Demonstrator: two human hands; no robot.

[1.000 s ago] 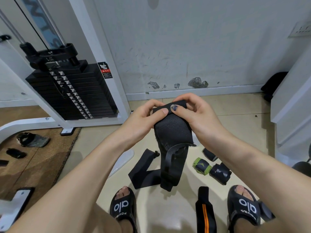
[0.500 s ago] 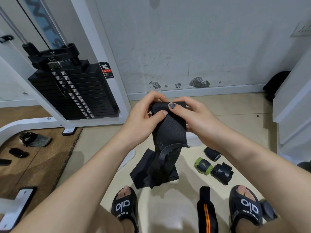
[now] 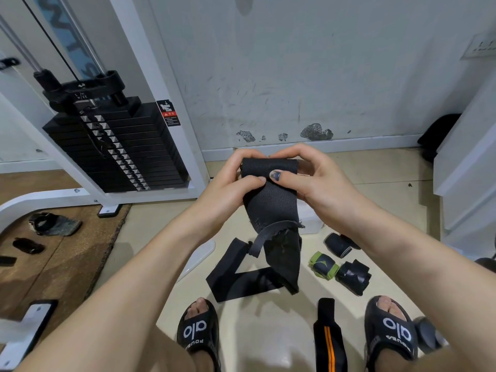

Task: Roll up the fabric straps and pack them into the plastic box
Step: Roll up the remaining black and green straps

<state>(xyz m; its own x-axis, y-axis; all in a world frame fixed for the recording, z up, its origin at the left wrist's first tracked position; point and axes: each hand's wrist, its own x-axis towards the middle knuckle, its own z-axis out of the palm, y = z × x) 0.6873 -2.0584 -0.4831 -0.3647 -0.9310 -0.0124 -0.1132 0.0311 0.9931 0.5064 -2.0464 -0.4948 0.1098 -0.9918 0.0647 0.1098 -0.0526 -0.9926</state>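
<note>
**Both hands roll the black strap**

The left hand and right hand pinch the rolled top of a black strap, fingers curled round it. Its loose tail hangs below the fingers to the floor. Three rolled straps lie below and right of the fingers; the box sits partly hidden behind the strap.
</note>
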